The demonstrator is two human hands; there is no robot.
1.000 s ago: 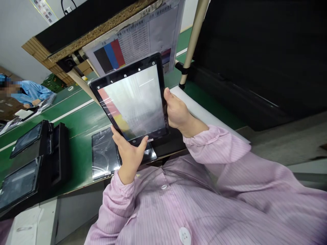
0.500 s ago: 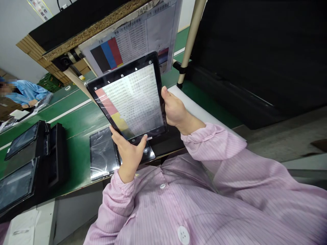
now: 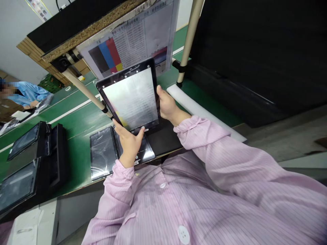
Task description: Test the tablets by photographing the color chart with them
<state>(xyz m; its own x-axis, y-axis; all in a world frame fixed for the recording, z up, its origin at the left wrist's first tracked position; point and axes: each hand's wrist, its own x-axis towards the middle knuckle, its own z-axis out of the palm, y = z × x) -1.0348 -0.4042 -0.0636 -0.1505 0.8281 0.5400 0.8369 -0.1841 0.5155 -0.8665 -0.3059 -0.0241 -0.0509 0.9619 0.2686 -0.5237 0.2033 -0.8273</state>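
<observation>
A black-framed tablet (image 3: 133, 97) is held up between my two hands, tilted, with its camera picture of a printed sheet lit on the screen. My left hand (image 3: 129, 143) grips its lower left corner, thumb on the bottom edge. On the right edge, my right hand (image 3: 167, 103) is closed round the frame with the thumb at the side. Behind the tablet hangs the printed chart (image 3: 135, 41) with colour blocks and lines of text. Below lie a film-covered tablet (image 3: 103, 153) and another tablet (image 3: 145, 149), partly hidden by my left hand.
At left, a black rack (image 3: 57, 153) stands beside several tablets (image 3: 17, 183). A beige pole (image 3: 190, 37) rises on the right, near a white roll (image 3: 204, 112) and a black curtain (image 3: 260, 51). Across the green bench (image 3: 79, 132) sits a person in blue (image 3: 32, 92).
Both hands have shifted the tablet slightly, its right edge moving left and its bottom edge up. The picture on its screen now shows paler text and less of the colour blocks.
</observation>
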